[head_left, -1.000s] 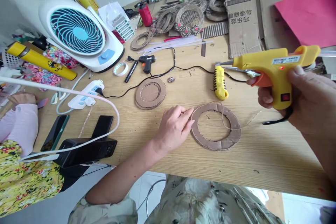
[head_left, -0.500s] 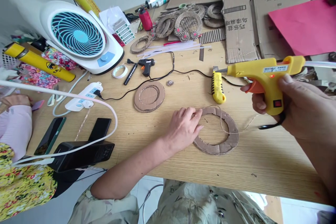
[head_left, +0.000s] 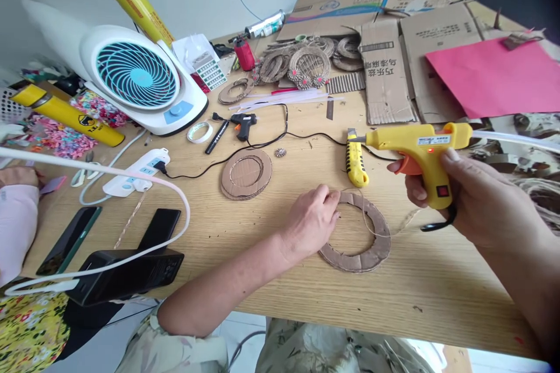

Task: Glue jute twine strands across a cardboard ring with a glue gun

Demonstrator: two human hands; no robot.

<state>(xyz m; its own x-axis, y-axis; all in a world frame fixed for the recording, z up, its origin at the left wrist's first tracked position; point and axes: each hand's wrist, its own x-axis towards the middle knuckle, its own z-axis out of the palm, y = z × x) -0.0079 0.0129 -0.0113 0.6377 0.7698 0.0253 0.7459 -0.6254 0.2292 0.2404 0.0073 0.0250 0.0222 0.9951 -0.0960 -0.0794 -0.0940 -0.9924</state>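
My right hand grips a yellow hot glue gun by its handle, with fingers near the orange trigger. The gun is raised above the table, nozzle pointing left, a red light lit on its side. My left hand is closed at the upper left edge of a flat cardboard ring, with its fingertips pressed together there. Thin twine runs from near those fingertips across the ring toward the right; whether the fingers pinch its end is hidden. A yellow utility knife lies behind the ring, close to the nozzle.
Another cardboard ring lies to the left, beside a small round rosette. A black glue gun, a marker and a tape roll lie farther back. A fan stands behind. Another person's sleeve is at left.
The camera view has shifted slightly, so the table appears lower. The glue gun has come a little nearer the ring. My left hand keeps its hold at the ring's edge.
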